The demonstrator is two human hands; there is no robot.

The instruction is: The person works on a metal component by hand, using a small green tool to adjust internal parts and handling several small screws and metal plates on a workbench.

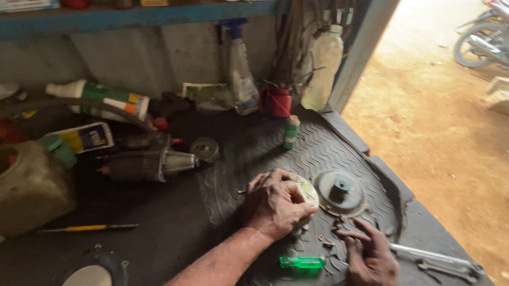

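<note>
Head view, workbench covered by a dark ribbed rubber mat (299,156).

Left hand (275,204): palm down, fingers curled over a pale round disc (309,191) lying on the mat, gripping it along its near and left edge. Only the disc's right rim shows past the knuckles.

Right hand (370,260): near edge of the mat, fingers spread and mostly extended, fingertips resting among several small metal parts (325,241). Whether it has hold of any of them cannot be told; the parts are small and blurred.

Just right of the disc, touching or nearly so: a round grey metal plate with a raised hub (341,192), flat on the mat.

Between the two forearms, near edge: a green translucent lighter (302,262). Right of the right hand: two spanners (437,262), lying side by side.

Far side of the mat: a small green can (291,132), upright, and a red container (277,101). Left of the mat: a grey motor-like assembly (149,163) on its side, and nearer, a yellow-handled screwdriver (88,228).
</note>
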